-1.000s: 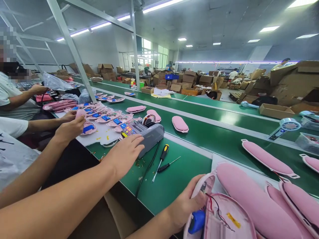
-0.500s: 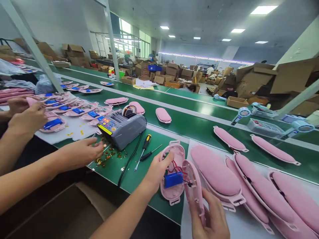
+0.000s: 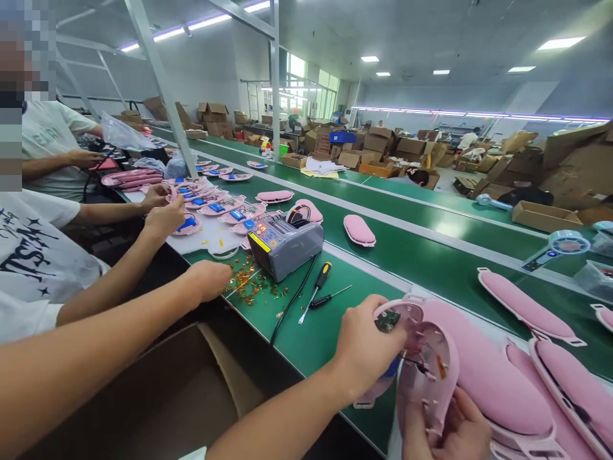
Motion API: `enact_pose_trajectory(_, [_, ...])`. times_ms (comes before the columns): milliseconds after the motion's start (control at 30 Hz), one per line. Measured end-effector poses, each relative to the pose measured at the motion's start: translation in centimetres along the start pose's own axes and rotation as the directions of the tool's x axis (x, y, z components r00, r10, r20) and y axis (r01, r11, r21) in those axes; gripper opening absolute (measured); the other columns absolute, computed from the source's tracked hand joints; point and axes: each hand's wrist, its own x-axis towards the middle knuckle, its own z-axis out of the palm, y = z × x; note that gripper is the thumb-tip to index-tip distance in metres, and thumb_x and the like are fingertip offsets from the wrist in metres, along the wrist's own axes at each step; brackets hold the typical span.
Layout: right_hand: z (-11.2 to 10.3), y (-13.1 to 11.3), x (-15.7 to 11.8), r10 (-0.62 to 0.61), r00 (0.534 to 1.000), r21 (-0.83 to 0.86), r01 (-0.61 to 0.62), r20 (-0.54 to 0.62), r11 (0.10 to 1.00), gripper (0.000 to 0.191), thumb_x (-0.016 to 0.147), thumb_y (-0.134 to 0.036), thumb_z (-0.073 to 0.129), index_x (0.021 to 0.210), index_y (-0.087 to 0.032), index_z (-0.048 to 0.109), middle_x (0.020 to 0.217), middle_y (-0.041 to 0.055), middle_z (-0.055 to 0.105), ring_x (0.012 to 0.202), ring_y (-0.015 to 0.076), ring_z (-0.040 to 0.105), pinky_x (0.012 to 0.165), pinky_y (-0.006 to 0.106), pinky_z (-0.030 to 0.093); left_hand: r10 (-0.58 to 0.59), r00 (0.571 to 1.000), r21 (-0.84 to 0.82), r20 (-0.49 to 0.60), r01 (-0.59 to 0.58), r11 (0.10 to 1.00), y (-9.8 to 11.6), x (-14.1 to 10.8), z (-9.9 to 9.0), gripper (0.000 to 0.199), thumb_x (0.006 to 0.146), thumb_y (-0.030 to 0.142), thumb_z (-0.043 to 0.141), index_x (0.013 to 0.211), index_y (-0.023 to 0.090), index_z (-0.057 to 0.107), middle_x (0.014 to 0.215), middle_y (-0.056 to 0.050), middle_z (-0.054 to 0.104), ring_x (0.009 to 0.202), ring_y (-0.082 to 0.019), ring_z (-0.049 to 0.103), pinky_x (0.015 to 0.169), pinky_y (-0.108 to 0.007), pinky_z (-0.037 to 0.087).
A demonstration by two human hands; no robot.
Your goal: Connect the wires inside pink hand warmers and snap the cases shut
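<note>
My left hand (image 3: 368, 348) is closed on the rim of an open pink casing half (image 3: 376, 390). A green circuit board (image 3: 387, 321) shows inside it, and its blue battery (image 3: 393, 367) is partly hidden by my fingers. My right hand (image 3: 453, 425) grips the second casing half (image 3: 433, 383), tilted up with its hollow side facing left. Thin wires (image 3: 416, 358) run between the halves. Padded pink casings (image 3: 483, 364) lie just right of my right hand. A co-worker's hand (image 3: 211, 281) rests near orange tape scraps (image 3: 246, 281), its fingers largely hidden.
A grey tape dispenser (image 3: 292, 246) stands left of centre, its black cable (image 3: 292, 306) trailing to the front edge. A yellow-black screwdriver (image 3: 322, 281) and a small black screwdriver (image 3: 330, 298) lie beside it. Other co-workers' hands (image 3: 165, 214) handle casings at left. A cardboard box (image 3: 211, 370) sits below.
The view has turned left, bringing co-workers into sight. My hands have brought the two casing halves closer, overlapping in view. The co-worker's near hand has turned over among the tape scraps.
</note>
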Motion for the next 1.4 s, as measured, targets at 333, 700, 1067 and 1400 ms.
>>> enact_pose_trajectory(333, [0.9,1.2,0.3,0.057,0.986,0.229,-0.092,0.154,0.969,0.059,0.072,-0.05,0.071,0.116,-0.021,0.043,0.1,0.0094,0.063,0.082,0.0217,0.064,0.076,0.036,0.052,0.089,0.99,0.222,0.106,-0.111,0.969,0.1,1.0,-0.4,0.039,0.074,0.031,0.058,0.112,0.026,0.053,0.081,0.0,0.066,0.067,-0.019,0.059,0.06,-0.027,0.04])
enact_pose_trajectory(700, [0.1,1.8,0.3,-0.031,0.983,0.232,-0.012,0.179,0.973,0.064,0.084,-0.051,0.058,0.135,-0.022,0.033,0.13,0.0141,0.053,0.114,0.0263,0.054,0.09,0.038,0.046,0.144,0.965,0.203,0.218,-0.189,0.961,-0.5,1.5,-0.9,0.031,0.078,0.028,0.059,0.108,0.024,0.052,0.096,-0.002,0.068,0.086,-0.021,0.063,0.075,-0.031,0.047])
enact_pose_trajectory(1067, [0.2,-0.6,2.4,-0.078,0.976,0.365,-0.001,0.203,0.931,0.043,0.093,-0.043,0.049,0.13,-0.022,0.046,0.131,0.0103,0.056,0.117,0.0225,0.056,0.093,0.038,0.049,0.154,0.956,0.138,0.25,-0.193,0.972,-2.4,2.2,-1.2,0.04,0.081,0.021,0.058,0.121,0.024,0.05,0.118,-0.002,0.064,0.109,-0.019,0.059,0.094,-0.031,0.045])
enact_pose_trajectory(1400, [0.9,-0.3,2.0,-0.129,0.968,0.392,0.035,0.216,0.919,0.041,0.095,-0.038,0.049,0.133,-0.024,0.044,0.134,0.0083,0.053,0.121,0.0202,0.053,0.1,0.035,0.044,0.193,0.94,0.298,0.282,-0.277,0.914,-2.2,1.1,-0.7,0.059,0.082,0.013,0.052,0.137,0.022,0.035,0.136,-0.007,0.052,0.123,-0.022,0.05,0.101,-0.036,0.042])
